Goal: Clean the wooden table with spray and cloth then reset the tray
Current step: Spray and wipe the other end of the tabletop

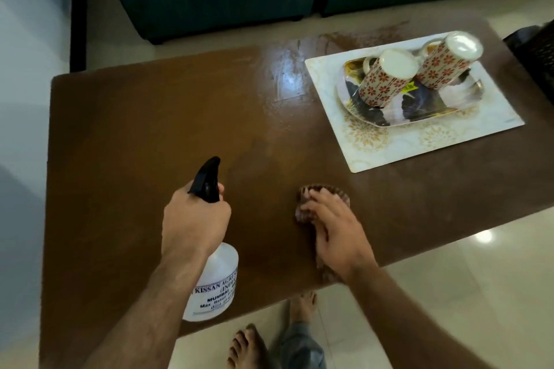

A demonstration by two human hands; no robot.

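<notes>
Already, a wet shine is seen near the far edge of the brown wooden table [135, 135], so cleaning is judged partly done. The white plastic spray bottle [214, 281] is gripped by the left hand [195, 219]. The brown cloth [311, 198] is pressed flat under the right hand [335, 231], near the front edge. The flowered tray [443, 108] with two cups [386, 81] waits by the right edge.

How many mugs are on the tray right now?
2: both upside down on the tray, one mug left, the other mug right, side by side. None looks hidden.
</notes>
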